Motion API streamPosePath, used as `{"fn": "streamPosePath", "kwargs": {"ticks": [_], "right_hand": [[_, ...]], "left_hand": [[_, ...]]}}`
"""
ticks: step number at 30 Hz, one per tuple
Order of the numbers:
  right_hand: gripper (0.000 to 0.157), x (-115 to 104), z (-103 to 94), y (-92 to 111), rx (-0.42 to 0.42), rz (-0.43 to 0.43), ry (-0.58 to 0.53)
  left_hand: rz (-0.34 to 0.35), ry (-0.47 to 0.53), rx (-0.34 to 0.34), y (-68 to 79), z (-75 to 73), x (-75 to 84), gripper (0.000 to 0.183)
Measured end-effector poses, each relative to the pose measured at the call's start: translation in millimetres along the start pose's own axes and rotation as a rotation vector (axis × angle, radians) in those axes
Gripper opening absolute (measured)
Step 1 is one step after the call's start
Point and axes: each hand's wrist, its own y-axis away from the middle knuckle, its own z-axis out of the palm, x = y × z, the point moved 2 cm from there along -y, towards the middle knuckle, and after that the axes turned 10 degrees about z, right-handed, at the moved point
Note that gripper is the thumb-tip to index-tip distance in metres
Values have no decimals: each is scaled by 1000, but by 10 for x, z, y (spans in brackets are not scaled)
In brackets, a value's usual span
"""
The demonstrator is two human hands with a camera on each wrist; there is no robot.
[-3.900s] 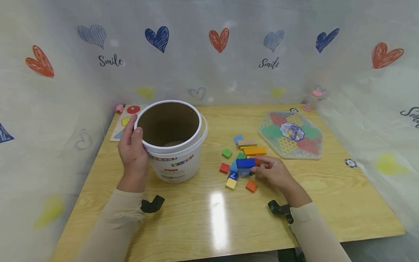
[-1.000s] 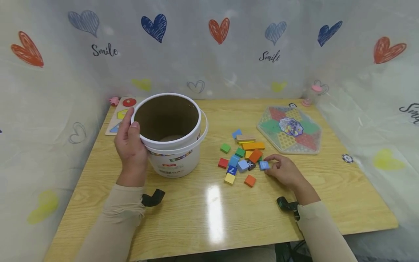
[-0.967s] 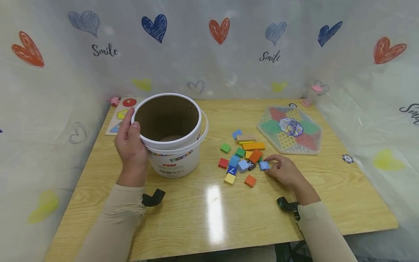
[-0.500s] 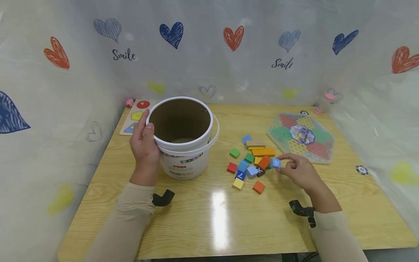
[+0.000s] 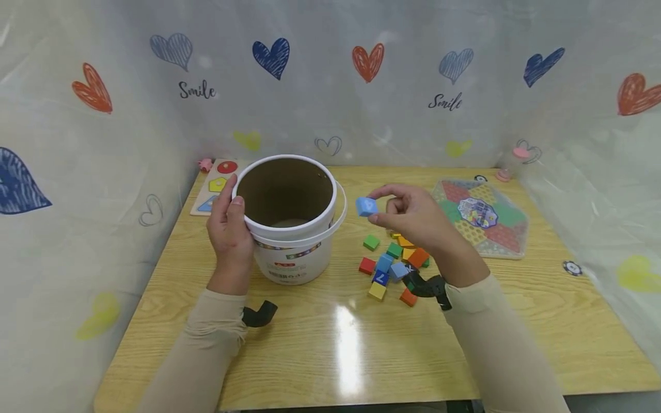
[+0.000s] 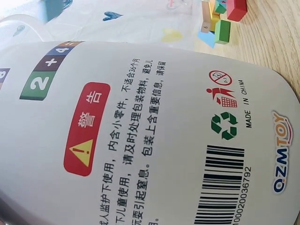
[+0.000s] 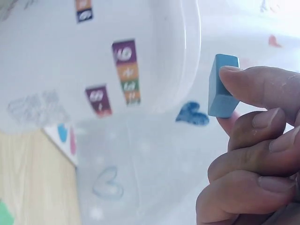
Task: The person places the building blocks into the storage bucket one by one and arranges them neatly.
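Note:
A white plastic bucket point(image 5: 291, 267) stands on the left half of the table, its open mouth showing a dark inside. My left hand point(image 5: 230, 238) grips its rim from the left, thumb over the near edge. Between thumb and index finger, my right hand point(image 5: 413, 218) pinches a light blue block point(image 5: 366, 206) with a white mark on it, held in the air just right of the bucket's handle. In the right wrist view the same block point(image 7: 223, 86) shows edge-on beside the bucket. Below the right hand lies a loose group of coloured blocks point(image 5: 384, 263), partly covered by the wrist.
A hexagonal Chinese checkers box point(image 5: 501, 232) lies at the back right, near a pink-topped bottle point(image 5: 511, 163). Behind the bucket is a wooden shape puzzle point(image 5: 209, 189), with a pink toy point(image 5: 205, 164) at the corner. A patterned curtain point(image 5: 304, 103) surrounds the table point(image 5: 289, 361).
My right hand has picked up the light blue block from the right of the pile, lifted it and carried it left towards the bucket. The left hand has stayed on the rim.

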Motion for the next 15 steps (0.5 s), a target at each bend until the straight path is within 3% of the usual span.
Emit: {"fn": "streamPosePath", "kwargs": {"ticks": [6, 15], "right_hand": [[35, -75, 225, -292, -31, -49, -76], [31, -162, 424, -433, -51, -84, -126]], "left_hand": [[-4, -2, 18, 24, 18, 85, 40], [11, -18, 1, 32, 56, 311, 42]]}}
